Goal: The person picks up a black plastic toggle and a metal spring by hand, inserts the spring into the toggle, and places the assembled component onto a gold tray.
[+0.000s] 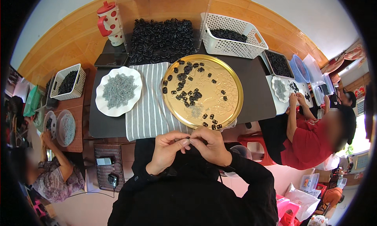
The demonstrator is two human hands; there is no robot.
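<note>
My left hand (pixel 168 149) and my right hand (pixel 210 145) meet fingertip to fingertip just off the near table edge. Both are pinched together; whatever small piece sits between them is mostly hidden by the fingers. Beyond them a round gold tray (pixel 231 75) lies partly on a grey-and-white striped cloth (pixel 142 122). Scattered over the tray are small black parts with holes (pixel 214 81) and a little heap of tiny grey pieces (pixel 195 110). Left of the cloth, a white scalloped plate (pixel 103 102) carries a pile of small grey pieces (pixel 119 89).
A clear bin of black parts (pixel 161 39) and a white perforated basket (pixel 220 49) stand at the back. A phone (pixel 111 60) and a red-and-white tumbler (pixel 112 26) are at back left. Co-workers sit at tables left and right, one in a red shirt (pixel 310 143).
</note>
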